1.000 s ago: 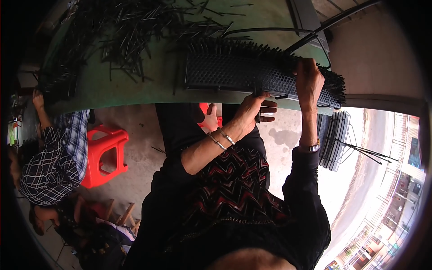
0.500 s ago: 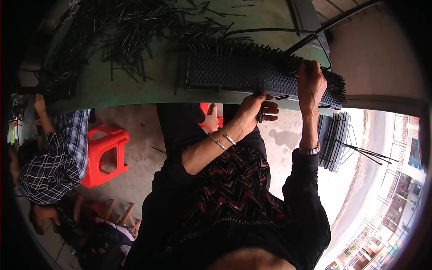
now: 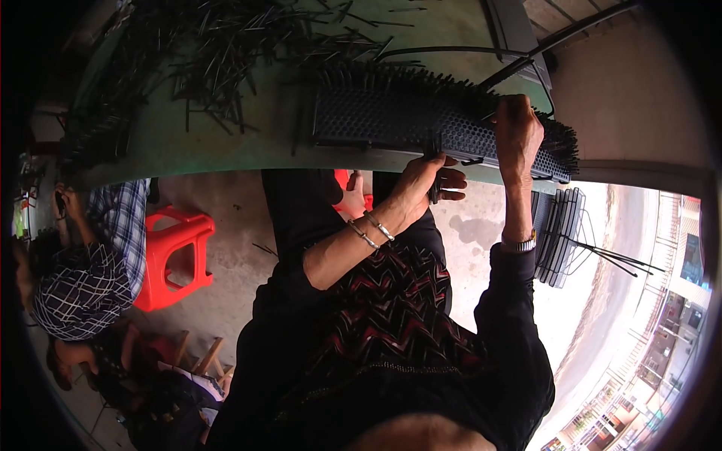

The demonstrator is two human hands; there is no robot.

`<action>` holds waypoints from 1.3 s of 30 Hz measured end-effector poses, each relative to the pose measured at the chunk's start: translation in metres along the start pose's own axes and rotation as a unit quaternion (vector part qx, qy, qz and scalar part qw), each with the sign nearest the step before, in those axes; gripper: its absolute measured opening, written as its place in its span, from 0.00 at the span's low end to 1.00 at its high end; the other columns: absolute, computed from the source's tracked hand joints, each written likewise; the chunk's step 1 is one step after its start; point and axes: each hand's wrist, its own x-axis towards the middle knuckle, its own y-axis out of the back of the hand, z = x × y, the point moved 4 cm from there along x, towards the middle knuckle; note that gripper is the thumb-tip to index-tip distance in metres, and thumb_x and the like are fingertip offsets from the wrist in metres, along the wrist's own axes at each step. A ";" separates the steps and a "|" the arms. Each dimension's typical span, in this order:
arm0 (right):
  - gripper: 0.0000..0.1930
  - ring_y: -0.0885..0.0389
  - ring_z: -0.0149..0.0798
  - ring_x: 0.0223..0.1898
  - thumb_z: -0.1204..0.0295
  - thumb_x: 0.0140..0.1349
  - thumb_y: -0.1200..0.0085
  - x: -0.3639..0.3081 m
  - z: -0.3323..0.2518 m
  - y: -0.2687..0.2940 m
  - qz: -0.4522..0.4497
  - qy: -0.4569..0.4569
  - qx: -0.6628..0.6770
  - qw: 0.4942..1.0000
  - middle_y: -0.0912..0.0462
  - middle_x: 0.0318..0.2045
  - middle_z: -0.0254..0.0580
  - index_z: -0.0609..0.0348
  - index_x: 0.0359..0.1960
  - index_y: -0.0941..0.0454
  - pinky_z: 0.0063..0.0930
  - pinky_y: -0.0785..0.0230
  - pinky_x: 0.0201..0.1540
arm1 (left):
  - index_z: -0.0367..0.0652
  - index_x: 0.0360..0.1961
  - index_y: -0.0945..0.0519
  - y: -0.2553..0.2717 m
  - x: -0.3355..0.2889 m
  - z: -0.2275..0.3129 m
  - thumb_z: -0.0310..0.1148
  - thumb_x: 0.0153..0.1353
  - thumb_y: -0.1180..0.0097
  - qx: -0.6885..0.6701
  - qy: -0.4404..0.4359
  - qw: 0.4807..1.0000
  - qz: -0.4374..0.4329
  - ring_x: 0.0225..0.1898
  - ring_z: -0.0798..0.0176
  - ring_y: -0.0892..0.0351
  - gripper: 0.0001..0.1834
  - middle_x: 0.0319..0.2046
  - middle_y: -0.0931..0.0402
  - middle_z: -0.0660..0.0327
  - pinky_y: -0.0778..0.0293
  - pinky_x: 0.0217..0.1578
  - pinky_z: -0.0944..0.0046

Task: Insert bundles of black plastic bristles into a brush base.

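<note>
A long black perforated tray [image 3: 376, 120] lies along the near edge of the green table, its small holes in rows. Thin black sticks [image 3: 406, 75] stand upright in its far rows, forming a dense bristle. My left hand [image 3: 415, 188] is at the table edge in front of the tray, thumb and fingers round a small bundle of thin black sticks [image 3: 434, 144]. Over the right part of the tray my right hand [image 3: 519, 139] is closed with knuckles up, beside the standing sticks. Whatever its fingertips pinch is hidden.
Loose black sticks [image 3: 218, 68] are heaped on the green table [image 3: 278, 146]. A black metal bar [image 3: 556, 37] crosses at the far right. On the left are a red plastic stool [image 3: 177, 259] and another person [image 3: 83, 289]. Wire racks [image 3: 560, 237] stand at right.
My right hand has moved slightly away from me over the tray. My left hand stays almost where it was. The person at the left has lowered a hand from the table edge.
</note>
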 end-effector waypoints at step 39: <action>0.06 0.19 0.41 0.30 0.65 0.62 0.46 -0.002 -0.011 0.004 -0.066 0.018 -0.021 0.997 0.20 0.28 0.39 0.50 0.37 0.21 0.33 0.29 0.32 | 0.41 0.43 0.25 0.000 -0.014 -0.002 0.43 0.68 0.52 0.078 -0.015 0.997 0.023 0.23 0.71 0.31 0.15 0.27 0.26 0.61 0.36 0.20 0.71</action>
